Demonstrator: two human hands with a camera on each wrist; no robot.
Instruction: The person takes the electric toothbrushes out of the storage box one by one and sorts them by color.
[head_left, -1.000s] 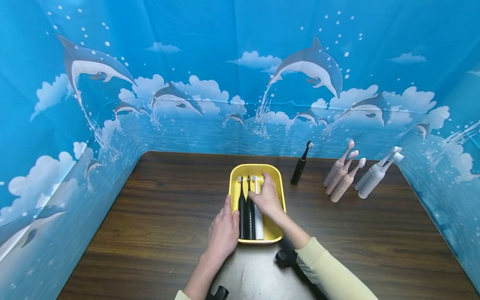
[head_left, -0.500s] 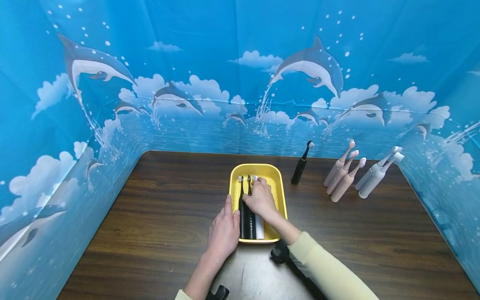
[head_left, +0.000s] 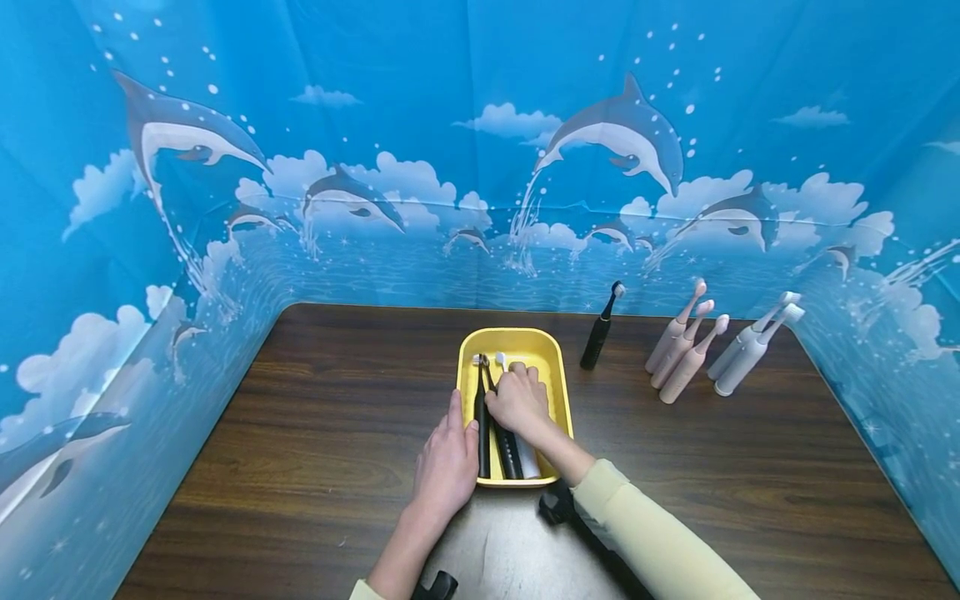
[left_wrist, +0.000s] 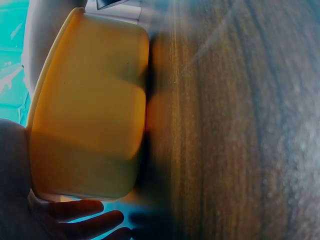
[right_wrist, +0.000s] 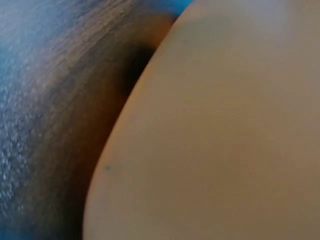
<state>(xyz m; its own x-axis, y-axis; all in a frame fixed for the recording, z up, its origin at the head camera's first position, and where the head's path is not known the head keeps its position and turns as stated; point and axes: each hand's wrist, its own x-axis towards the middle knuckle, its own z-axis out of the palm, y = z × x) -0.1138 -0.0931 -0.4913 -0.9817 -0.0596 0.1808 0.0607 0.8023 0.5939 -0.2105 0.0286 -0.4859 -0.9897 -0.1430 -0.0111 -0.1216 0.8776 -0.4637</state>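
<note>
You have a blue curtain [head_left: 420, 75] printed with dolphins [head_left: 617, 117] and clouds [head_left: 408, 177] rising behind and along both sides of the table [head_left: 337, 408]. To your right, near its back edge, stand a black brush [head_left: 596, 343], three pink brushes [head_left: 682, 376] and two pale grey brushes [head_left: 740, 367].

The head view is bright, with pale glare on the tabletop [head_left: 510, 542]; both wrist views are dimmer and softer.

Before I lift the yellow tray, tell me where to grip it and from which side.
Grip the yellow tray by its two long side walls, ideally one hand from each side. Those walls run fairly straight, and the toothbrushes lie roughly lengthwise between them. The left hand touches the left wall; the right hand, inside the tray, should come out first.
</note>
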